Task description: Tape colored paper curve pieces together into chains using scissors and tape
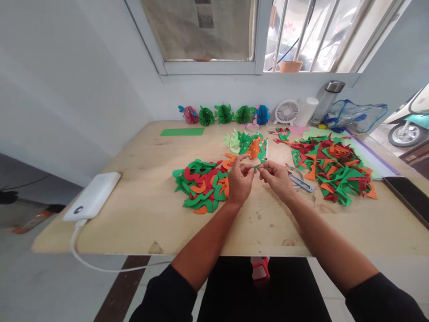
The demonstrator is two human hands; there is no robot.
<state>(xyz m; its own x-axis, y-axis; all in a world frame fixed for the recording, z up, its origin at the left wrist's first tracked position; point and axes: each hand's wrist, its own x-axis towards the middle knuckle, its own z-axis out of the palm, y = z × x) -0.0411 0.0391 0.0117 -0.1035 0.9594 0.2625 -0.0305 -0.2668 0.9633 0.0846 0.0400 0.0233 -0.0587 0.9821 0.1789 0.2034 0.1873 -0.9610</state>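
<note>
Over the middle of the wooden table (144,210), my left hand (241,176) and my right hand (275,176) meet almost fingertip to fingertip. Both are closed in a pinch; whatever small thing lies between the fingers is too small to make out. Just beyond them lie green and orange paper cut-outs (257,146) with small white spots, and a white pen (267,149). Left of my left hand spreads a pile of curved red, green and orange paper pieces (201,185). By my right wrist, a blue utility knife (300,182) rests across a roll of clear tape (291,171).
Paper scraps (345,165) are heaped at the right, near a black phone (407,197). Along the wall stand several folded paper figures (224,113), a small fan (287,112) and a glass bottle (326,103). A white power bank (94,197) with a cable sits at the left edge.
</note>
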